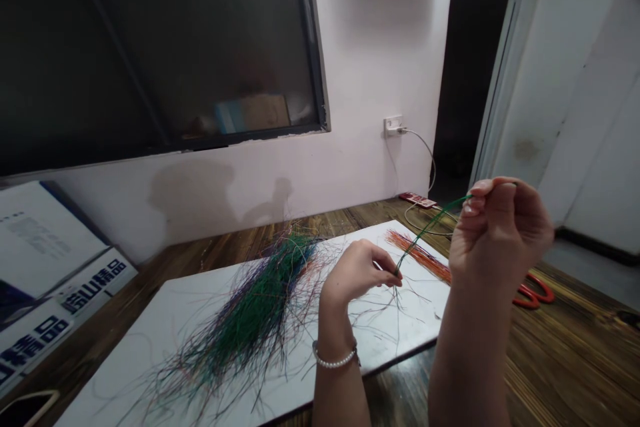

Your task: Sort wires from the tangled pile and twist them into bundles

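Between my two hands runs a thin bundle of green wires (429, 227). My left hand (357, 273), with a beaded bracelet at the wrist, pinches its lower end over the white board (150, 327); loose strands hang below the fingertips. Higher up at the right, my right hand (500, 227) is closed on the upper end. A large tangled pile of green, purple and red wires (255, 300) lies on the board, left of my left hand. Behind my hands, a straighter bundle of orange wires (425, 256) rests on the board.
Red-handled scissors (540, 293) lie on the wooden table (565, 360), partly hidden by my right arm. Boxes (55, 260) stand at the left, with a phone (27, 408) below them. A cable (434, 160) runs from the wall socket to a red item (417, 200).
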### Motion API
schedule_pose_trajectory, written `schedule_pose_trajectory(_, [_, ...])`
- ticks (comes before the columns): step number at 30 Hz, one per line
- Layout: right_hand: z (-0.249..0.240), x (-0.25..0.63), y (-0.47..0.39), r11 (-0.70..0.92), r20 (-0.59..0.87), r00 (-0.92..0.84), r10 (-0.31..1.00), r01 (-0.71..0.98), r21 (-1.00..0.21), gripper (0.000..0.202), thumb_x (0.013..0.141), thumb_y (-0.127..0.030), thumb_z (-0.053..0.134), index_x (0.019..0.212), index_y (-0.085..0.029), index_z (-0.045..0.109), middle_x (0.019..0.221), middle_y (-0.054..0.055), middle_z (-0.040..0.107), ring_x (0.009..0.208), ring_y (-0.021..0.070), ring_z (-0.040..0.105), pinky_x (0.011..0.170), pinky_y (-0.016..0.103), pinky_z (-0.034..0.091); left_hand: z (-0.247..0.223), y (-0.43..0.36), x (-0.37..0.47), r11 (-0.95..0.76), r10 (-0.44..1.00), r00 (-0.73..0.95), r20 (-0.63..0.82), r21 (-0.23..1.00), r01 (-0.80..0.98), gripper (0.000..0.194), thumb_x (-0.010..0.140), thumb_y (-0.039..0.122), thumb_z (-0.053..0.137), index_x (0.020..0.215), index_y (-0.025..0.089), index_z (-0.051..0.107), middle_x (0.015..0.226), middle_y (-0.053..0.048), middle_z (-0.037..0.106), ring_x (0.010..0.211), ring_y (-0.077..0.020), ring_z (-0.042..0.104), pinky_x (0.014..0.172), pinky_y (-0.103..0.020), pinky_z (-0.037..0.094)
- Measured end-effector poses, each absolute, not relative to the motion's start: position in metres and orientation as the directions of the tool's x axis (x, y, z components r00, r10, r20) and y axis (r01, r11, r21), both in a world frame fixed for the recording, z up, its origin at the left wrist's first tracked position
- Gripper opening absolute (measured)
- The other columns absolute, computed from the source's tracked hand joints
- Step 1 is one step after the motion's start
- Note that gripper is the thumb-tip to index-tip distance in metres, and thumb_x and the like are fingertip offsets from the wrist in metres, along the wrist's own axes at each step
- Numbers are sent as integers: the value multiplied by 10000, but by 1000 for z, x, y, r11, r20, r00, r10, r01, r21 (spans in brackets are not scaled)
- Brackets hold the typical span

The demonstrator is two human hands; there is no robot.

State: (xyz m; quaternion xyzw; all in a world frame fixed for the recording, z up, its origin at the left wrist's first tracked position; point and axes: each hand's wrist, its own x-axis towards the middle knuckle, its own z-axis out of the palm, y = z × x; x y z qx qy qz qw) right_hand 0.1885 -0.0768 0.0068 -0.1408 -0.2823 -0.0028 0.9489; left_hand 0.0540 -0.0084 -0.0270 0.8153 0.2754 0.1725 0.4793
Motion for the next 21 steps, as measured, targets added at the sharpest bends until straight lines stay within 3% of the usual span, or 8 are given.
schedule_pose_trajectory(4, [5, 189, -78, 948, 509, 829, 230, -73, -309, 223, 788, -215, 675, 998, -167, 617, 765, -5, 666, 589, 46, 558, 560, 157, 465, -26, -6, 48, -411, 647, 757, 97, 880, 238, 42, 620, 180, 718, 636, 142, 713, 648, -54, 675, 633, -126, 595, 567, -228, 427])
schedule_pose_trajectory(7, [3, 190, -80, 913, 517, 783, 347, -155, -379, 407, 766, -222, 701, 1134, -159, 540, 1068, 76, 658, 820, 111, 658, 734, 234, 524, -25, -4, 37, -367, 711, 679, 183, 921, 135, 50, 628, 182, 727, 654, 140, 718, 668, -56, 684, 636, -115, 603, 579, -212, 433])
schedule_pose_trajectory(9, [2, 190, -85, 901, 508, 778, 369, -164, -403, 439, 761, -223, 700, 1159, -168, 520, 1160, 96, 614, 934, 164, 659, 811, 301, 526, -24, -2, 28, -323, 776, 580, 246, 946, 31, 88, 616, 198, 755, 675, 140, 725, 654, -53, 684, 620, -108, 605, 574, -199, 441])
schedule_pose_trajectory(13, [10, 188, -102, 914, 508, 798, 325, -125, -387, 268, 819, -267, 612, 1072, -180, 589, 1118, 87, 624, 924, 173, 650, 762, 313, 539, -23, 3, 15, -271, 877, 324, 353, 923, -272, 143, 569, 219, 806, 650, 146, 713, 618, -34, 681, 572, -89, 613, 554, -168, 464])
schedule_pose_trajectory(17, [25, 193, -102, 909, 606, 748, 272, 7, -416, 205, 810, -207, 577, 997, -186, 657, 881, 36, 669, 755, 129, 648, 670, 264, 527, -19, 4, 20, -228, 929, 132, 345, 818, -529, 248, 464, 256, 859, 619, 153, 695, 605, -11, 685, 525, -76, 617, 521, -144, 479])
schedule_pose_trajectory(19, [20, 206, -90, 853, 664, 679, 314, 105, -511, 190, 785, -229, 611, 956, -177, 673, 808, 23, 673, 714, 123, 647, 657, 254, 518, -16, 2, 28, -214, 947, 71, 314, 777, -592, 288, 428, 259, 872, 630, 157, 695, 606, -3, 689, 528, -74, 626, 528, -140, 490])
schedule_pose_trajectory(21, [-1, 229, -74, 667, 654, 567, 500, 229, -709, 235, 753, -303, 644, 932, -156, 676, 772, 37, 691, 717, 146, 659, 692, 282, 526, -13, 0, 36, -221, 956, 13, 294, 747, -628, 297, 436, 255, 870, 660, 159, 702, 623, -2, 698, 548, -77, 639, 545, -141, 499])
